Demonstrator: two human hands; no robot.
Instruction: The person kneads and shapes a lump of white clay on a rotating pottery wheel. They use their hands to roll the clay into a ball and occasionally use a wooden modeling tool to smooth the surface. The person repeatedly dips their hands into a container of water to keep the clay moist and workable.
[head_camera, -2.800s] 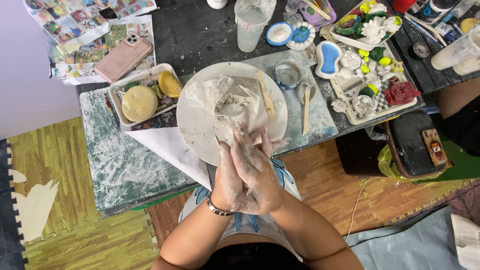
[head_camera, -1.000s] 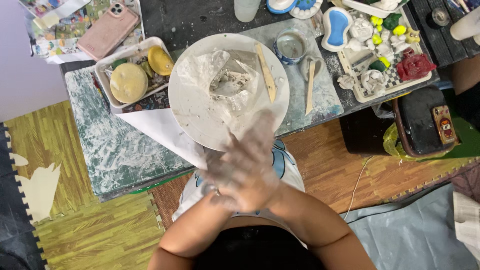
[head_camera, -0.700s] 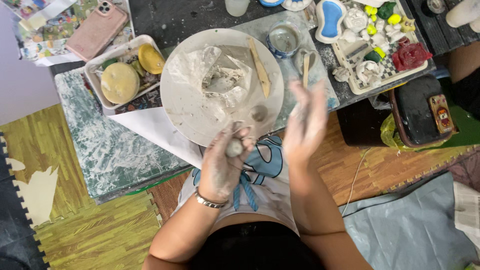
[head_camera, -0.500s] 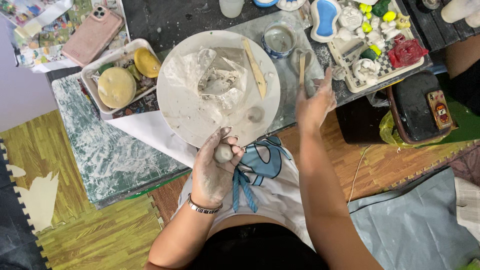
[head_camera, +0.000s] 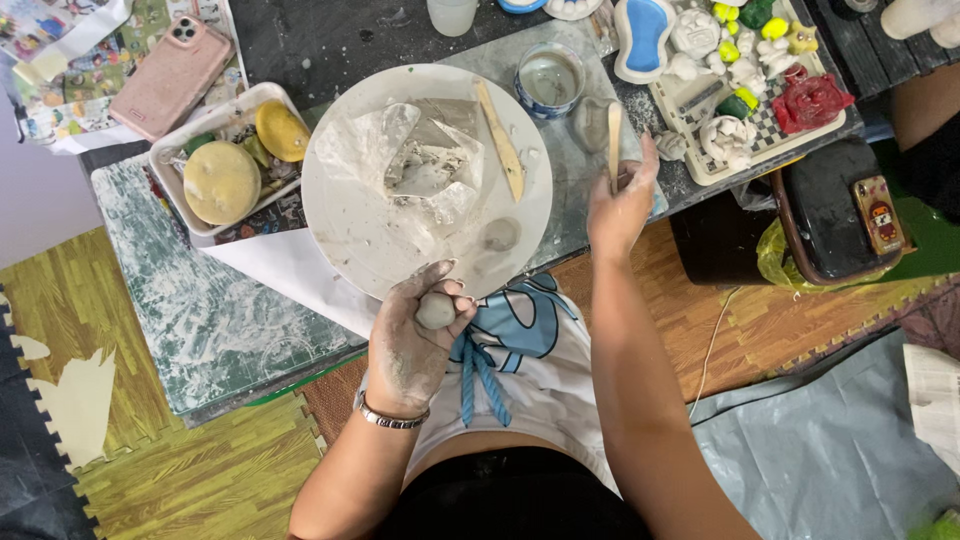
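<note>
- Head view: the hands have split apart since a moment ago, so the rolling between the palms looks done and a tool comes in.
- Left hand (head_camera: 412, 335) is curled around the clay ball (head_camera: 436, 310), at the near edge of the plate (head_camera: 350, 215).
- Right hand (head_camera: 620, 200) has gone far right and pinches the wooden stick (head_camera: 614, 140), well apart from the ball.

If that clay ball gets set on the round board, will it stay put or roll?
The clay ball looks near round, so it may roll on the flat board. It seems soft and damp, since the left hand is smeared with clay, so it would probably dent or stick rather than slip.
</note>
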